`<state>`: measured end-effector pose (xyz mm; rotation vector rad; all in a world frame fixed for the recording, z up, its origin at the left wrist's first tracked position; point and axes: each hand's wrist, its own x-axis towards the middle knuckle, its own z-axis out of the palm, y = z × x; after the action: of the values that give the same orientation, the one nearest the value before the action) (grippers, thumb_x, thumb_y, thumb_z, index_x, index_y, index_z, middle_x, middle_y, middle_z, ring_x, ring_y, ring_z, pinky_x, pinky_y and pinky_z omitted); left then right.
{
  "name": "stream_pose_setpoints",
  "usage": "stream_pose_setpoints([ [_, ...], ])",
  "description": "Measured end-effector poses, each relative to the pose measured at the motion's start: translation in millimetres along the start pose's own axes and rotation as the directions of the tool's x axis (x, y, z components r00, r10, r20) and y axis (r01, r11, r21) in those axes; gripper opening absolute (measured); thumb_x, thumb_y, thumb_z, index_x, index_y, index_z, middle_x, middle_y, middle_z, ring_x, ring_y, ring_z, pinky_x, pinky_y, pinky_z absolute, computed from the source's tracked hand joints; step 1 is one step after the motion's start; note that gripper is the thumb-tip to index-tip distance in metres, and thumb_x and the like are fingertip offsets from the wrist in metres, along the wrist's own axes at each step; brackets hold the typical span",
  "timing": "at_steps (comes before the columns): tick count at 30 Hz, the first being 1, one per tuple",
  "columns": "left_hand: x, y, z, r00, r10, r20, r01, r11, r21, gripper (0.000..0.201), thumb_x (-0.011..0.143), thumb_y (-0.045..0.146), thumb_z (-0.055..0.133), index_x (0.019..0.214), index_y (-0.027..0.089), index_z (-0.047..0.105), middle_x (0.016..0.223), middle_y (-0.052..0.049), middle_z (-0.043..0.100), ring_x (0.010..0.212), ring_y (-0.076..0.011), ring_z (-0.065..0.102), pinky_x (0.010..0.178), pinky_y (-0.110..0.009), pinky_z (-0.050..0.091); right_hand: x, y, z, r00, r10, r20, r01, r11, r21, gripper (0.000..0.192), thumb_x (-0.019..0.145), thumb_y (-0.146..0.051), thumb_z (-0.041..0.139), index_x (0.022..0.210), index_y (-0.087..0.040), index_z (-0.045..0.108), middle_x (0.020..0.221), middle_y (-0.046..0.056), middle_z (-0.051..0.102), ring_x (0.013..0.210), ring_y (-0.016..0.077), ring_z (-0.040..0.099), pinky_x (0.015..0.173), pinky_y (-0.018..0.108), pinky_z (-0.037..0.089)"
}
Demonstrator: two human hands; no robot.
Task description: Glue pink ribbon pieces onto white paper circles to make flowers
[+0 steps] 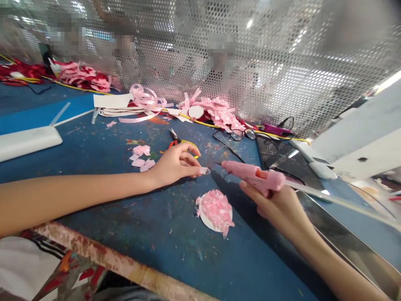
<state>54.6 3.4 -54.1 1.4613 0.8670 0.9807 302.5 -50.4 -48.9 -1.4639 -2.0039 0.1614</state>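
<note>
Bare blue table (pixel 103 209) lies open between the left forearm and the near edge, and again right of the pink-covered disc (pixel 215 210). Between the left hand (pixel 173 165) and the glue gun (pixel 255 176) only a narrow gap remains. Behind, scissors (pixel 175 140), ribbon scraps (pixel 140 156) and eyeglasses (pixel 242 134) crowd the way (the mesh wall (pixel 282 62) closes the back).

— What do we record at the white disc (pixel 209 221) covered in pink petals?

— Beyond it, our left hand (pixel 175 165) pinches a small pink ribbon piece (pixel 204 170). To its right, our right hand (pixel 275 205) grips a pink glue gun (pixel 255 176), nozzle pointing at that piece.

— Further back?

— Scissors (pixel 175 140) and loose pink scraps (pixel 140 156).
</note>
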Motion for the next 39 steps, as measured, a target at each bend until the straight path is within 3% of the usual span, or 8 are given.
stream_pose_setpoints([
  [5, -1.6, 0.3, 1.3, 0.999, 0.032, 0.003, -0.032, 0.999, 0.016, 0.033, 0.066, 0.011, 0.072, 0.09, 0.017, 0.05, 0.071, 0.002, 0.068, 0.06, -0.0112, 0.066, 0.063, -0.024, 0.054, 2.8, 2.3, -9.9, 0.998, 0.061, 0.02, -0.055, 0.971, -0.234, 0.04, 0.081, -0.056, 0.054, 0.062, -0.022, 0.047, 0.047, -0.003, 0.047, 0.04, 0.0127, 0.043, 0.04, 0.024, 0.032],
  [9, -3.5, 2.4, 3.1, 0.999, 0.048, -0.015, -0.048, 0.999, -0.008, 0.034, 0.066, 0.012, 0.074, 0.089, 0.017, 0.05, 0.07, 0.002, 0.067, 0.06, -0.0106, 0.066, 0.061, -0.022, 0.053, -5.8, -9.4, -31.5, 0.993, 0.108, -0.048, -0.118, 0.884, -0.453, 0.049, 0.077, -0.065, 0.054, 0.054, -0.023, 0.045, 0.042, -0.001, 0.046, 0.034, 0.014, 0.038, 0.035, 0.024, 0.021],
  [11, -7.9, 4.6, 6.2, 0.999, 0.05, -0.017, -0.051, 0.998, -0.037, 0.033, 0.067, 0.013, 0.073, 0.089, 0.018, 0.048, 0.071, 0.002, 0.067, 0.06, -0.0105, 0.067, 0.061, -0.021, 0.054, -13.2, -15.9, -35.8, 0.996, 0.041, -0.075, -0.076, 0.835, -0.545, 0.059, 0.081, -0.067, 0.048, 0.044, -0.023, 0.037, 0.035, -0.002, 0.037, 0.033, 0.013, 0.033, 0.037, 0.024, 0.018],
  [15, -25.6, 10.5, 18.3, 0.998, 0.039, 0.047, -0.034, 0.995, -0.092, 0.039, 0.068, 0.016, 0.075, 0.094, 0.019, 0.047, 0.073, 0.003, 0.067, 0.063, -0.0099, 0.066, 0.062, -0.02, 0.054, -25.2, -29.2, -23.5, 0.975, -0.221, 0.006, 0.214, 0.935, -0.282, 0.052, 0.089, -0.052, 0.048, 0.048, -0.02, 0.046, 0.037, -0.005, 0.038, 0.033, 0.0075, 0.033, 0.038, 0.022, 0.024],
  [17, -35.1, 13.2, 24.8, 0.995, 0.028, 0.096, -0.016, 0.993, -0.118, 0.04, 0.068, 0.015, 0.075, 0.096, 0.021, 0.047, 0.074, 0.004, 0.067, 0.062, -0.0078, 0.064, 0.061, -0.017, 0.053, -27.9, -36.4, -13.2, 0.965, -0.258, 0.049, 0.261, 0.96, -0.104, 0.032, 0.089, -0.041, 0.052, 0.067, -0.02, 0.061, 0.041, -0.007, 0.044, 0.033, 0.0059, 0.036, 0.038, 0.02, 0.028],
  [20, -44.2, 15.5, 31.3, 0.988, -0.002, 0.152, 0.024, 0.99, -0.141, 0.041, 0.068, 0.013, 0.075, 0.096, 0.022, 0.046, 0.075, 0.005, 0.067, 0.062, -0.007, 0.063, 0.06, -0.015, 0.051, -29.0, -45.8, -2.9, 0.962, -0.264, 0.069, 0.265, 0.964, 0.001, 0.014, 0.088, -0.03, 0.055, 0.091, -0.02, 0.065, 0.044, -0.009, 0.049, 0.035, 0.0054, 0.039, 0.038, 0.018, 0.033],
  [32, -48.0, 14.8, 34.7, 0.983, -0.016, 0.182, 0.039, 0.992, -0.122, 0.043, 0.065, 0.01, 0.077, 0.093, 0.022, 0.047, 0.074, 0.006, 0.069, 0.061, -0.0068, 0.063, 0.058, -0.014, 0.05, -31.7, -57.8, 5.0, 0.904, -0.42, -0.085, 0.414, 0.907, -0.078, 0.01, 0.085, -0.017, 0.057, 0.081, -0.018, 0.066, 0.043, -0.008, 0.049, 0.037, 0.0057, 0.044, 0.041, 0.018, 0.037],
  [39, -48.3, 15.8, 33.1, 0.983, 0.03, 0.181, -0.016, 0.997, -0.081, 0.033, 0.072, 0.015, 0.072, 0.093, 0.022, 0.048, 0.077, 0.004, 0.069, 0.067, -0.0091, 0.066, 0.062, -0.017, 0.052, -33.4, -59.8, 2.0, 0.927, -0.369, -0.071, 0.368, 0.93, -0.019, 0.011, 0.086, -0.018, 0.057, 0.081, -0.019, 0.066, 0.045, -0.008, 0.047, 0.038, 0.0056, 0.043, 0.042, 0.018, 0.037],
])
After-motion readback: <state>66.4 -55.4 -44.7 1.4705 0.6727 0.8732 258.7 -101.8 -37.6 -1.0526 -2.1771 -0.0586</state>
